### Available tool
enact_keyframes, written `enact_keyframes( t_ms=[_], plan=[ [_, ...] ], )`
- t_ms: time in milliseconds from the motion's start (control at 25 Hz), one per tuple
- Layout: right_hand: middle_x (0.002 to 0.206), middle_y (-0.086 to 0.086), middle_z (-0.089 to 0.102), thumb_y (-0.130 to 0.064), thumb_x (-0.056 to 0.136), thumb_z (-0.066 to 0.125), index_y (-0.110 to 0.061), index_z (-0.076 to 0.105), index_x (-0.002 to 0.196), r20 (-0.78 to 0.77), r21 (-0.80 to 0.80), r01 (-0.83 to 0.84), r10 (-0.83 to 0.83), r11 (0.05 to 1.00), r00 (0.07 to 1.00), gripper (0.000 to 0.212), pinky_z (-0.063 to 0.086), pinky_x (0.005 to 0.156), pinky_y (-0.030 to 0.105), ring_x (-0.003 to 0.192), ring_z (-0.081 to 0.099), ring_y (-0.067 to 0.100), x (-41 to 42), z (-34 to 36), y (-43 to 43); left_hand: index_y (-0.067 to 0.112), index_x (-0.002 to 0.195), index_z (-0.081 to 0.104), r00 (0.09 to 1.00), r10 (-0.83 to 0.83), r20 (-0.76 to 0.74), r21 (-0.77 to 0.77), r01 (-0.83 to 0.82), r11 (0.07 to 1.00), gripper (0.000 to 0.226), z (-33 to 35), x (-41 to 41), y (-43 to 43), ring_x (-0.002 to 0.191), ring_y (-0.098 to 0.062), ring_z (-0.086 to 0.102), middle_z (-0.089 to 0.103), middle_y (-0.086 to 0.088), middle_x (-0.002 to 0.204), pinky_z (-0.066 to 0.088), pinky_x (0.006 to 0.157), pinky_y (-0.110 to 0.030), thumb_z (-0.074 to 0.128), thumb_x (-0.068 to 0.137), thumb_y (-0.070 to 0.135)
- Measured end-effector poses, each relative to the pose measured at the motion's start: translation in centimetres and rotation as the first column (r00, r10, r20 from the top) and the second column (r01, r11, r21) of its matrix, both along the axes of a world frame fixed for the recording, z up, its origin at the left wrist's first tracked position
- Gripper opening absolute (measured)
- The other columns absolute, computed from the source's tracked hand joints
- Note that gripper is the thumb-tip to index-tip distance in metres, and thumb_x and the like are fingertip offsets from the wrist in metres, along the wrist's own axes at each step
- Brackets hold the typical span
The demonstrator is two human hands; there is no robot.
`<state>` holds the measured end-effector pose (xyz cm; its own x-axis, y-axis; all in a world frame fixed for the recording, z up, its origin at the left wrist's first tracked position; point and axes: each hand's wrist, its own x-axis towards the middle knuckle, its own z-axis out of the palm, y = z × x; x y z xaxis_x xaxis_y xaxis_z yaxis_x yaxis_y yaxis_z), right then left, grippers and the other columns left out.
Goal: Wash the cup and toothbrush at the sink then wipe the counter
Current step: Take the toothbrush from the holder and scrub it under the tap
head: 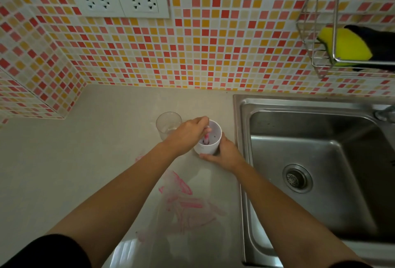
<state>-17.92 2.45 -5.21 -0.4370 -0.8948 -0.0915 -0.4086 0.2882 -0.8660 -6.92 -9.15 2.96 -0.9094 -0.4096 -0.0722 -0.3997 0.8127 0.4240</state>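
A white cup stands on the pale counter just left of the sink. My right hand grips the cup around its near side. My left hand reaches over the cup's rim and pinches the top of a pink toothbrush that stands inside the cup. A clear glass tumbler stands right behind my left hand. Pink smears cover the counter in front of the cup.
The steel sink with its drain lies to the right; a bit of the tap shows at the edge. A wire rack on the tiled wall holds a yellow sponge. Two wall sockets sit above the counter.
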Motion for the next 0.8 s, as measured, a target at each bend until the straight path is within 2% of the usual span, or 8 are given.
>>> enact_keyframes(
  t_ms=[80,240,360,440,520,600,680,800],
  plan=[
    [0.112,-0.015,0.052,-0.03,0.065,0.084,-0.019,0.042,0.131,0.0,0.0,-0.002,0.002,1.0,1.0,0.079,0.036,0.076,0.0,0.099,0.051,0.001,-0.1,0.2,0.0,0.014,0.092,0.036,1.0,0.02,0.011,0.015,-0.02,1.0,0.017,0.5,-0.2,0.4,0.08,-0.022,0.05,0.06,-0.011,0.1,0.04,0.066,-0.028,0.033,0.101,0.028],
    [0.124,-0.008,0.053,-0.034,0.062,0.085,-0.019,0.036,0.135,0.011,0.031,-0.019,0.018,0.999,1.0,0.089,0.043,0.091,0.021,0.107,0.051,0.005,0.0,0.1,0.0,0.017,0.094,0.031,0.997,0.053,0.051,0.058,-0.056,0.997,0.015,2.3,-0.5,0.6,0.065,-0.015,0.048,0.059,-0.013,0.091,0.032,0.051,-0.018,0.028,0.102,0.029],
    [0.149,0.005,0.03,-0.028,0.058,0.085,-0.01,0.01,0.148,0.003,0.129,-0.045,0.045,0.991,0.999,0.118,0.031,0.11,0.035,0.135,0.032,0.019,-0.5,0.1,0.5,0.011,0.099,0.038,0.993,0.107,-0.055,0.023,-0.106,0.994,0.023,5.1,-0.5,0.3,0.083,-0.026,0.061,0.063,-0.016,0.112,0.048,0.07,-0.029,0.027,0.102,0.031],
    [0.154,0.012,0.018,-0.011,0.07,0.072,-0.006,0.005,0.148,-0.08,0.191,0.037,-0.022,0.981,0.997,0.103,0.019,0.114,0.031,0.141,0.02,0.024,-1.0,1.0,2.0,0.012,0.099,0.04,0.967,0.139,-0.214,0.057,-0.13,0.99,0.026,7.2,-0.7,0.5,0.096,-0.033,0.06,0.063,-0.016,0.116,0.047,0.08,-0.04,0.027,0.102,0.034],
    [0.135,0.014,0.044,-0.011,0.079,0.057,-0.003,0.035,0.138,-0.222,-0.053,0.239,-0.245,0.97,0.944,0.064,0.034,0.108,0.036,0.125,0.042,0.027,-1.8,2.8,4.7,0.014,0.095,0.042,0.919,0.166,-0.357,0.18,-0.107,0.978,0.026,8.6,-1.7,1.7,0.086,-0.033,0.06,0.065,-0.019,0.104,0.048,0.072,-0.043,0.028,0.101,0.036],
    [0.101,0.005,0.053,-0.016,0.084,0.051,-0.004,0.055,0.114,-0.261,-0.368,0.405,-0.511,0.837,0.819,0.033,0.05,0.083,0.045,0.093,0.054,0.02,-3.0,5.5,7.6,0.016,0.093,0.046,0.872,0.234,-0.431,0.337,-0.085,0.938,0.026,8.8,-3.2,3.6,0.085,-0.035,0.06,0.063,-0.02,0.099,0.051,0.071,-0.045,0.031,0.1,0.036],
    [0.091,-0.002,0.048,-0.018,0.086,0.051,-0.006,0.057,0.102,-0.267,-0.548,0.448,-0.655,0.706,0.706,0.021,0.05,0.069,0.036,0.079,0.05,0.013,-5.1,9.6,10.8,0.015,0.094,0.05,0.84,0.312,-0.443,0.479,-0.072,0.875,0.025,8.6,-5.2,6.3,0.087,-0.031,0.061,0.063,-0.017,0.096,0.053,0.073,-0.039,0.034,0.099,0.034],
    [0.088,0.002,0.047,-0.016,0.087,0.05,-0.001,0.056,0.097,-0.391,-0.697,0.333,-0.727,0.635,0.565,0.018,0.039,0.071,0.018,0.08,0.044,0.009,-8.5,17.0,14.0,0.019,0.091,0.05,0.862,0.277,-0.424,0.484,-0.043,0.874,0.021,7.6,-7.8,10.4,0.077,-0.019,0.059,0.06,-0.006,0.086,0.045,0.064,-0.02,0.037,0.099,0.032]
  ],
)
